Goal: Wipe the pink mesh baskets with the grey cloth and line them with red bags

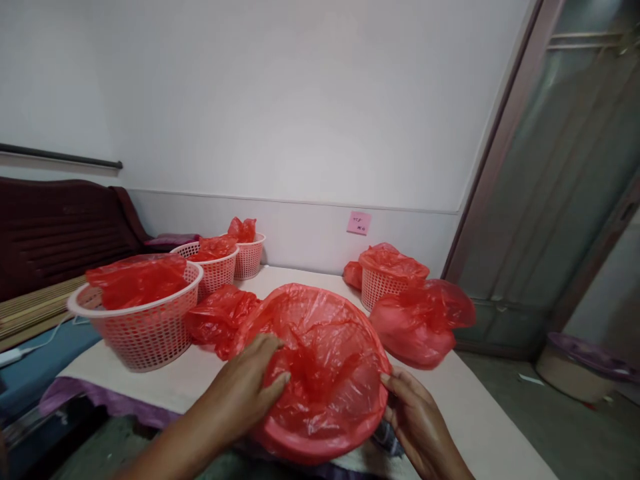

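Observation:
A round basket (pixel 320 450) lined with a red plastic bag (pixel 325 373) tilts toward me at the front of the table, its mouth facing me. The bag's edge is folded over the rim all round. At the left rim my left hand (pixel 250 383) reaches over into the mouth, its fingers and thumb curled against the bag film; part of the fingers is hidden. My right hand (pixel 415 413) pinches the right rim, the thumb on the bag and the other fingers behind it.
White lattice baskets (pixel 145 333) with red bags stand along the left of the table (pixel 495 427). Another lined basket (pixel 383 287) is at the back right, beside a red-bagged bundle (pixel 415 327). Crumpled red plastic (pixel 223 317) lies left of centre. A pink note (pixel 359 223) is on the wall.

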`<state>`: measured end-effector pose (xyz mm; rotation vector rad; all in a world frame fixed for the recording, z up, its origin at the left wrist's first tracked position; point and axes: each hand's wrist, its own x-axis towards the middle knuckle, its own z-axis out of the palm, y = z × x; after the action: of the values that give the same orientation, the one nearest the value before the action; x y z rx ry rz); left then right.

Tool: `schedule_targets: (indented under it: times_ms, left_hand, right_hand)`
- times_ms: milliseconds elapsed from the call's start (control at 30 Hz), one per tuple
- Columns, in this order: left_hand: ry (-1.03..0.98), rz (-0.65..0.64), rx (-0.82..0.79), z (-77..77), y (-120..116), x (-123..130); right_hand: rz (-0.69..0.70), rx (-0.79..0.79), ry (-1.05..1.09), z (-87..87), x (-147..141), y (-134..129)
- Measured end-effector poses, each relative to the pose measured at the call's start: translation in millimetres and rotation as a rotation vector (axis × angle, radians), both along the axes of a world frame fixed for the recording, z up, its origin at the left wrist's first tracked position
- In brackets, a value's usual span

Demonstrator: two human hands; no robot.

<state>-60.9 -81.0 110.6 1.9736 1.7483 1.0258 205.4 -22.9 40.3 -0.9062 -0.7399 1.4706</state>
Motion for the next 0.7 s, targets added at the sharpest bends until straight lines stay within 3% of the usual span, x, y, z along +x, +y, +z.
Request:
schedule_targets:
  times_ms: [133,267,467,567,700]
  left_hand:
    - [0.233,0.057,-0.182,-0.6,33.9,-2.7]
    - [0.422,-0.012,-0.342,5.9,54.9,1.7]
    - [0.599,-0.13,-0.355,16.1,86.2,35.5]
    - [0.595,-0.143,-0.386,0.3,105.7,51.6]
    - [0.463,-0.197,-0.481,-37.2,120.7,60.8]
  right_hand:
    - [0.005,0.025,0.005,5.8,-9.4,-10.4]
    - [-0.013,0.036,-0.004,7.6,-13.5,-15.2]
    - [0.003,0.033,0.001,4.5,-11.9,-12.4]
    - [0.035,0.031,0.0,4.2,-10.0,-13.6]
    - [0.064,0.035,-0.006,4.7,-7.4,-17.3]
